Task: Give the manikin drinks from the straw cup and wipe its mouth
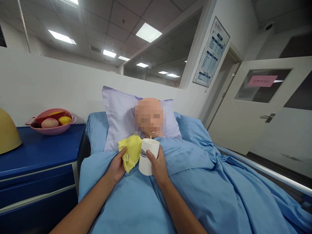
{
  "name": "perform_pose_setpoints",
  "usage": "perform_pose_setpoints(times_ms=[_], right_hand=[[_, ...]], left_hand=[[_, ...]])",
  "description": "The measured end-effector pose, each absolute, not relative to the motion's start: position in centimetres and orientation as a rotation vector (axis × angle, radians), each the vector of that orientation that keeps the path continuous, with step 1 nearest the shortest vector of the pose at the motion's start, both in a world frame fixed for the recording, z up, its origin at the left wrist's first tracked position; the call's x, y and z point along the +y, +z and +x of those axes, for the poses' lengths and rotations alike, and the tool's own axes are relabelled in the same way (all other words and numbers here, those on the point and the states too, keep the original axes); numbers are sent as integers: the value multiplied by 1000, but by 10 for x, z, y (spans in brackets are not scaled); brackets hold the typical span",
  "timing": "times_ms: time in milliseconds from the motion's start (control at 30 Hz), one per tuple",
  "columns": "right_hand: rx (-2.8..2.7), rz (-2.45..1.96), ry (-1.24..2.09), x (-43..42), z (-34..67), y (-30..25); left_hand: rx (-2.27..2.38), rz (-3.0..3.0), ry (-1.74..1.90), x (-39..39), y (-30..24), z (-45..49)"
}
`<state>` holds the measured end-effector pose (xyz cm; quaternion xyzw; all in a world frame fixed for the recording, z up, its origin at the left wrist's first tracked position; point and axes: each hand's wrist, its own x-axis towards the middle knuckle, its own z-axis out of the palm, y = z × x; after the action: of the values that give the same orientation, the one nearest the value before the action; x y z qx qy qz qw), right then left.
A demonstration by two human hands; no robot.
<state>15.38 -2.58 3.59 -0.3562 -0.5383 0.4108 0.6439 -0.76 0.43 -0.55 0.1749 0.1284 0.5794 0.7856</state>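
My right hand (158, 164) is wrapped round a white cup (147, 156) with a dark stripe mark, held up to the chin of a figure lying in bed; a thin straw (150, 138) rises from the cup toward the figure's mouth. My left hand (117, 167) rests on the blue blanket (195, 188), its thumb and fingers gripping the edge of a yellow cloth (131, 151) spread under the figure's chin. The figure's head lies on a lilac pillow (117, 117).
A blue bedside cabinet (36, 156) stands at the left with a pink bowl of fruit (51, 123) and a yellow dome-shaped object (7, 133). A metal bed rail (268, 172) runs along the right. A white door (263, 107) is beyond it.
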Motion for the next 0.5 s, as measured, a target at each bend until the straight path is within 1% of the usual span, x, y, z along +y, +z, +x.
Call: perform_pose_setpoints(times_ms=[500], right_hand=[[-1160, -836, 932, -25, 152, 33]], left_hand=[[307, 371, 1241, 3, -4, -7]])
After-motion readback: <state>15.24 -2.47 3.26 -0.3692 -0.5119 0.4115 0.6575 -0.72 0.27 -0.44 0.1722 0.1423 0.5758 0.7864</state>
